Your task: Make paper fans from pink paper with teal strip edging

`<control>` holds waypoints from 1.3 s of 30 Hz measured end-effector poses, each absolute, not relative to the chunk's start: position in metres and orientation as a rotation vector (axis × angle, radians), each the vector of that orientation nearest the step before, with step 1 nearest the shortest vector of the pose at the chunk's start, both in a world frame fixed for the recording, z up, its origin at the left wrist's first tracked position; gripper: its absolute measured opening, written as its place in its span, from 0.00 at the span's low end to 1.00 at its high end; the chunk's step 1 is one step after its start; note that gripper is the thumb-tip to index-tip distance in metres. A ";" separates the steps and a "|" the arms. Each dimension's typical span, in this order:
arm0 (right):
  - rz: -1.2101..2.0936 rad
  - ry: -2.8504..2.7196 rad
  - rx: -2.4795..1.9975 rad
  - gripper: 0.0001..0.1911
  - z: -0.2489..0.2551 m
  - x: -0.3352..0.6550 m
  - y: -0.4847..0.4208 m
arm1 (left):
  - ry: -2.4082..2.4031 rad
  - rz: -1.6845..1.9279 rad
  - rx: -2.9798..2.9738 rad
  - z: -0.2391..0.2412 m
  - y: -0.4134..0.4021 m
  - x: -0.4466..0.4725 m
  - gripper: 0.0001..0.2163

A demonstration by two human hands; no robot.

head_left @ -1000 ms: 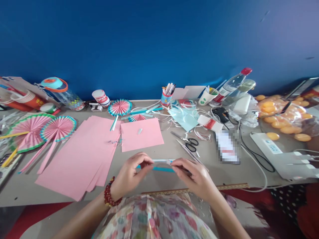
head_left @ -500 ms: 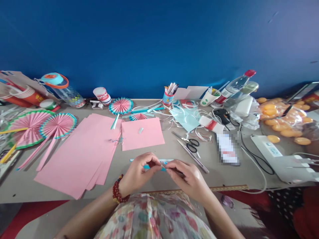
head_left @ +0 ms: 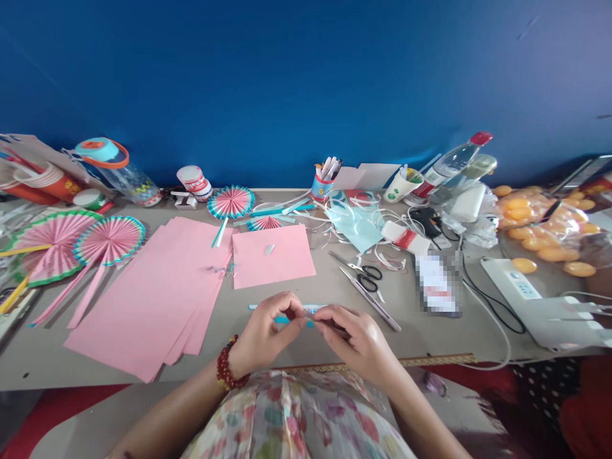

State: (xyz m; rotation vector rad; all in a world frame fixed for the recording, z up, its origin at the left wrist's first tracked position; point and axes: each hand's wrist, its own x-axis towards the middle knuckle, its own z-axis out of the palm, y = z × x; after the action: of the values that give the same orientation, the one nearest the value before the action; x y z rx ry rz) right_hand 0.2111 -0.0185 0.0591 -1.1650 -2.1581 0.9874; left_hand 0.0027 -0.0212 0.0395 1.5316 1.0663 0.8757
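My left hand (head_left: 273, 328), with a red bead bracelet (head_left: 225, 363) at the wrist, has thumb and forefinger pinched together. Facing it, my right hand (head_left: 357, 333) pinches in the same way, fingertips almost meeting the left ones. A small thin piece seems to be between the fingertips, too tiny to name. Behind and below them, blue and white strips (head_left: 282, 319) lie on the table, partly covered by the hands. A small pink sheet (head_left: 287, 264) with a little pale scrap (head_left: 269, 250) on it lies beyond. Scissors (head_left: 367, 275) and a slim silver-grey pen-like tool (head_left: 375, 305) are to the right.
Large pink sheets (head_left: 138, 293) lie stacked at left, near folded paper fans (head_left: 109, 241). At the back stand a pen cup (head_left: 322, 188), tape rolls (head_left: 194, 183) and a bottle (head_left: 449, 169). A power strip (head_left: 526, 299) with cables and a bag of orange-yellow balls (head_left: 540, 220) occupy the right.
My fingertips have drawn slightly apart, the left hand shifting a little left. Both hands keep their pinch. Nothing on the table has moved.
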 end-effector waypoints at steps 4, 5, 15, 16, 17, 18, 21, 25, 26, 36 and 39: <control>1.121 -2.050 -1.261 0.07 0.060 0.201 -0.022 | 1.075 0.908 1.568 0.048 -0.023 -0.002 0.06; 1.165 -2.012 -1.271 0.08 0.059 0.198 -0.024 | 1.082 0.922 1.582 0.051 -0.024 -0.004 0.07; 1.188 -1.955 -1.174 0.24 0.058 0.202 -0.025 | 1.192 1.007 1.472 0.073 -0.034 -0.034 0.08; 1.156 -1.991 -1.175 0.20 0.060 0.207 -0.023 | 1.206 1.005 1.451 0.072 -0.035 -0.038 0.08; 1.127 -2.034 -1.178 0.17 0.061 0.212 -0.022 | 1.224 0.995 1.432 0.070 -0.036 -0.042 0.08; 1.101 -2.075 -1.188 0.15 0.062 0.217 -0.022 | 1.243 0.979 1.416 0.067 -0.038 -0.047 0.08; 1.034 -2.152 -1.248 0.13 0.065 0.228 -0.023 | 1.316 0.931 1.354 0.053 -0.041 -0.059 0.10; 0.889 -2.288 -1.213 0.11 0.062 0.239 -0.027 | 1.425 0.867 1.313 0.032 -0.046 -0.072 0.10; 0.844 -2.327 -1.195 0.11 0.060 0.241 -0.028 | 1.459 0.843 1.330 0.028 -0.048 -0.074 0.10; 0.412 -2.628 -1.108 0.20 0.054 0.262 -0.036 | 1.669 0.740 1.690 -0.004 -0.054 -0.059 0.07; 0.271 -2.673 -1.108 0.23 0.050 0.267 -0.038 | 1.700 0.750 1.772 -0.009 -0.055 -0.055 0.07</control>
State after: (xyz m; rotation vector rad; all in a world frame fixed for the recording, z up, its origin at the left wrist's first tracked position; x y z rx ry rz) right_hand 0.2673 -0.0376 0.0498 -1.1082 -2.6731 0.2707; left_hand -0.0548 -0.0552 -0.0085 1.7721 1.7002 0.7498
